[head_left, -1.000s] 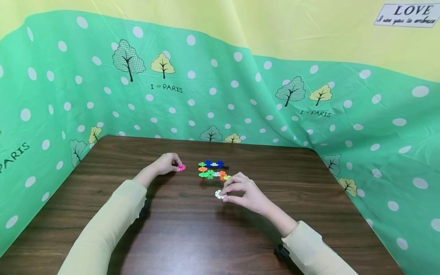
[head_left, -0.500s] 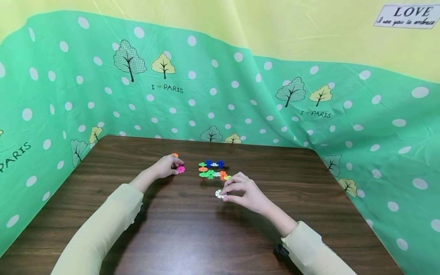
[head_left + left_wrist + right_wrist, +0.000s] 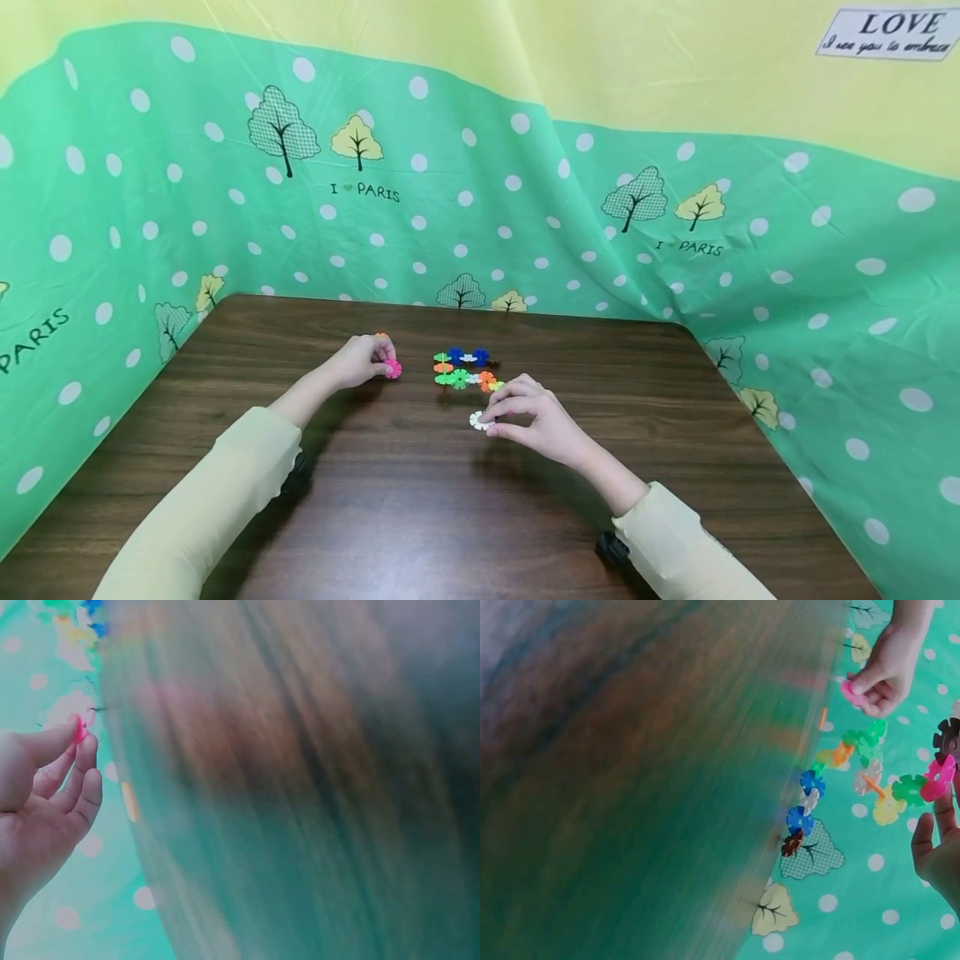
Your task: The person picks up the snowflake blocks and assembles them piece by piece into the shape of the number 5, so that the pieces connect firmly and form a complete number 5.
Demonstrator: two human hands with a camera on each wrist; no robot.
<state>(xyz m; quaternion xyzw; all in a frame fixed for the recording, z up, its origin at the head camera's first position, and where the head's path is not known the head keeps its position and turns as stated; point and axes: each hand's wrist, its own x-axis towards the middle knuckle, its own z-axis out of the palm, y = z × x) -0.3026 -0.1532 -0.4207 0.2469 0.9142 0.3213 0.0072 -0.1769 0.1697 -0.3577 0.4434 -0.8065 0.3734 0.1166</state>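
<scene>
My left hand (image 3: 363, 360) pinches a pink notched plastic disc (image 3: 393, 368), a flower-shaped interlocking piece, between thumb and fingers; the left wrist view shows this pink edge at the fingertips too. To the right stands a chain of joined discs (image 3: 459, 379) in green, orange, white, blue, yellow and brown, bent into a U. My right hand (image 3: 534, 419) holds the chain's near end, where a white disc (image 3: 478, 421) sticks out past the fingertips. In the right wrist view, its fingers are at a pink disc (image 3: 939, 778) beside a brown disc (image 3: 949, 739).
A loose orange disc (image 3: 381, 335) lies just beyond my left hand, partly hidden by it. The dark wooden table (image 3: 390, 517) ends at a back edge against a green and yellow patterned cloth (image 3: 450, 225).
My left hand has drawn slightly left with the pink disc, its fingers lifting and closing on it again. The orange disc behind it shows more. My right hand and the chain stay nearly still.
</scene>
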